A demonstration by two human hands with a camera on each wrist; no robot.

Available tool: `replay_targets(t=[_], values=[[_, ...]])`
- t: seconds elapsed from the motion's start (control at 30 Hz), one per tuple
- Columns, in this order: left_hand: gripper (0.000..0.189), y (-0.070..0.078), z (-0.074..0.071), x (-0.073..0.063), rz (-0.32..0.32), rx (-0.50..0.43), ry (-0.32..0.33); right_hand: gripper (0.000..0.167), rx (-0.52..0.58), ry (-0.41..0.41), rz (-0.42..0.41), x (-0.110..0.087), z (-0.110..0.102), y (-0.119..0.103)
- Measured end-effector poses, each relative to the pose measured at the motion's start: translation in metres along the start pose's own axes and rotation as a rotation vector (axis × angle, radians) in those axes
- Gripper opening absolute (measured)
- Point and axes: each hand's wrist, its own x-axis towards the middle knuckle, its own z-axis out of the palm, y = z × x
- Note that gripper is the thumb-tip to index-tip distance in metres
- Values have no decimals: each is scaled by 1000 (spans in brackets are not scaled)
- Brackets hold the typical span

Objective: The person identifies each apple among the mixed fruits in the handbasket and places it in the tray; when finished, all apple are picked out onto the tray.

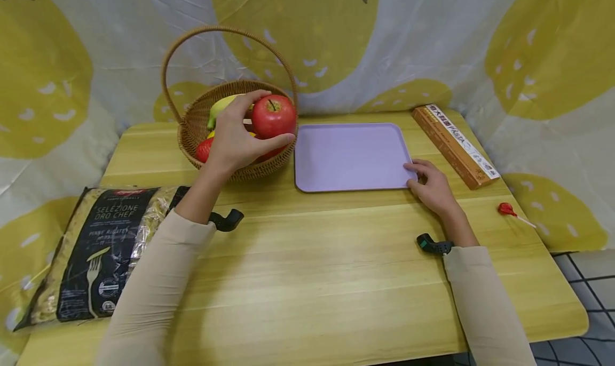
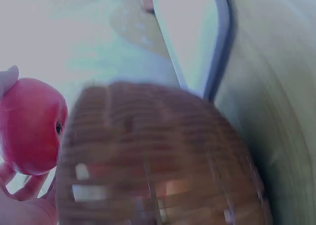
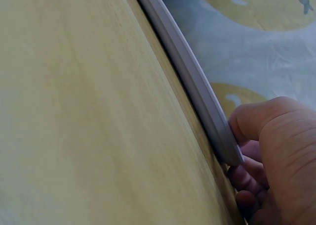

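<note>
My left hand grips a red apple between thumb and fingers, over the right side of a wicker basket. In the left wrist view the apple appears beside the blurred basket wall. Inside the basket lie a yellow-green banana and a red fruit, partly hidden by my hand. At the front right corner of a lilac tray, my right hand pinches the rim. The right wrist view shows the thumb over the tray edge and fingers underneath.
A brown pasta box lies at the back right, with a red lollipop near the right table edge. On the left, under my forearm, is a large pasta bag. The basket's tall handle arches up; a patterned curtain hangs behind.
</note>
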Motion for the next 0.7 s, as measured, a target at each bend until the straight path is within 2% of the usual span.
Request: replay_targets(t=[0.27,0.43,0.57,0.7], values=[[87,22,35,4,-38,-41,-85,47,6,2,4,1,0,-3],[87,32,57,7,-32,-91,-120,47,7,-1,3,2,0,-5],[88,34,79,10,-57,-144,-157,47,6,3,0,3,0,-3],[89,29,103,13,-99,-166,-197,47,3,9,-14,2,2,-1]])
